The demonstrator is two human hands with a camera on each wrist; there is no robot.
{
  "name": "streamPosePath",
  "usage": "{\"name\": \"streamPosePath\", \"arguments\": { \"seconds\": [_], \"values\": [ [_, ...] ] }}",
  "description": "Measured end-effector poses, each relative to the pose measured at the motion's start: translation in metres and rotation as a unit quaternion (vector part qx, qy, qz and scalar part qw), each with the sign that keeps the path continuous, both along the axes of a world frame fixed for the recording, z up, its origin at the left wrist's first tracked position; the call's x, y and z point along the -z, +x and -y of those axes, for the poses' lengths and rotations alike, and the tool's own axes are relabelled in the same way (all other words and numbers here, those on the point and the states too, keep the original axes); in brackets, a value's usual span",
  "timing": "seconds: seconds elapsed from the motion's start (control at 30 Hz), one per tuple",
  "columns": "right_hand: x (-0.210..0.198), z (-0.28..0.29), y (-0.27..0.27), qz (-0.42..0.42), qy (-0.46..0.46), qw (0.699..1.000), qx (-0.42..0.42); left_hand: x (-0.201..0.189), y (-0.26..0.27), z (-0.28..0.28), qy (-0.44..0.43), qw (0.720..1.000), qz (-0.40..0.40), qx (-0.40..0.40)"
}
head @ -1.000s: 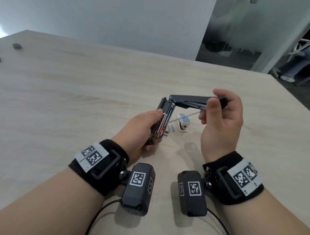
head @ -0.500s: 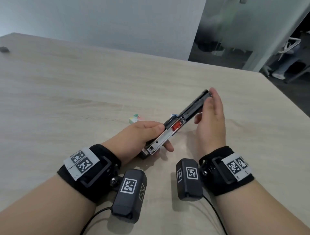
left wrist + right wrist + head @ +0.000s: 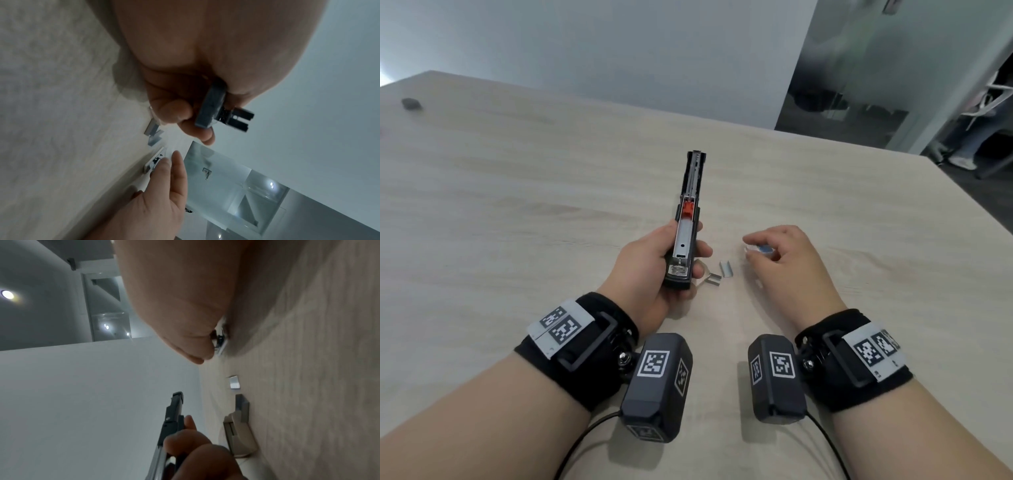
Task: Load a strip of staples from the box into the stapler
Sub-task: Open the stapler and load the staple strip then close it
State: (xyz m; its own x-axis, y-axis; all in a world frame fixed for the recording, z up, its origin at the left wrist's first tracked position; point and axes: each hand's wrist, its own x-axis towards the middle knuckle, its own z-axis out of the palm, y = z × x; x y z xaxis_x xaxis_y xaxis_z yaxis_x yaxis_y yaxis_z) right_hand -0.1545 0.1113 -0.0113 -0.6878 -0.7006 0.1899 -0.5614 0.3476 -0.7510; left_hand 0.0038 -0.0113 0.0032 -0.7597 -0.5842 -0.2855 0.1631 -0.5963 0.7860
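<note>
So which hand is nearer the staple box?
Right. The right hand reaches over the staple box; the left hand holds the stapler off to its left.

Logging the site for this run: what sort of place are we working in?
Most likely an office or meeting room. The work surface is a large pale wood-grain table, a frosted glass partition stands behind its far edge, and recessed ceiling spotlights show in the right wrist view.

My table (image 3: 517, 192) is pale wood-grain. Directly on it lie two short staple strips (image 3: 726, 268) side by side, a small white staple box (image 3: 758, 249) just right of them, and a dark little object (image 3: 411, 103) far off left.
</note>
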Motion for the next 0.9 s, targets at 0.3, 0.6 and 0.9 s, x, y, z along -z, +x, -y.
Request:
{"name": "streamPosePath", "arguments": {
  "seconds": [0.3,0.6,0.9],
  "values": [
    [-0.017,0.001,0.02,-0.241,-0.005,0.967,-0.083,0.0,-0.002,0.0,0.002,1.0,0.007,-0.013],
    [-0.011,0.007,0.033,-0.18,0.095,0.964,-0.169,0.001,-0.003,-0.001,-0.016,1.0,0.011,-0.021],
    [-0.011,0.001,0.029,-0.133,0.001,0.988,-0.084,0.003,-0.003,-0.002,-0.028,0.999,0.017,-0.019]
  ]
}}
